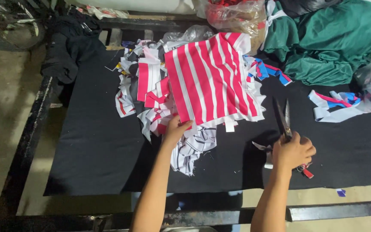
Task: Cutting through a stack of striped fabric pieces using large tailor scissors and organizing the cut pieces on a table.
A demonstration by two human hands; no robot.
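A pink-and-white striped fabric piece (211, 77) lies on top of a heap of striped cloth scraps (151, 94) on a black cloth-covered table (95, 146). My left hand (176, 129) pinches the near left corner of that striped piece. My right hand (292, 151) is closed around the handles of a pair of scissors (283, 117), whose blades point away from me and rest on the black cloth to the right of the heap.
Green fabric (331, 38) is bundled at the far right, beside a clear plastic bag (237, 17) of red scraps. Blue, pink and white strips (336, 103) lie right of the scissors. Dark cloth (69, 47) hangs at the far left. The metal table frame (26, 141) borders the cloth.
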